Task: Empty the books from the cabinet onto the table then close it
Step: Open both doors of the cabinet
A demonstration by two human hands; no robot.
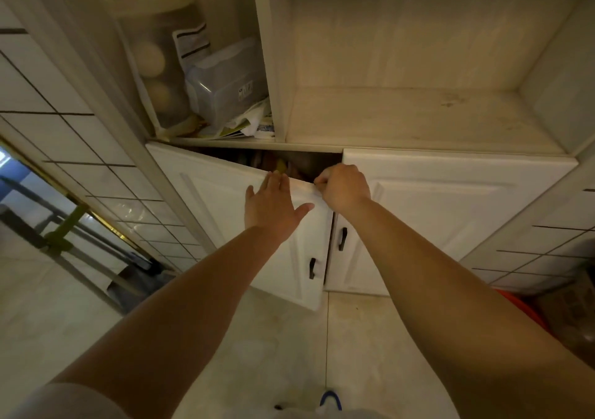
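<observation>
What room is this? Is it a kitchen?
Probably a kitchen or pantry corner at home. There are white cabinet doors, a tall clear container holding round, egg-like things on the open shelf, and tiled walls.

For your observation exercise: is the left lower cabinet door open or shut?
Partly open. The left door swings out from the frame, a dark gap shows along its top, and both hands, left and right, are on its edge.

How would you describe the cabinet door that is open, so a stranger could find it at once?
Start at the white cabinet with open shelves above and two lower doors. The left lower door is the one: both hands, the left hand and the right hand, are on its top edge. Unlike the shut right lower door, it swings outward, showing a dark gap.
</observation>
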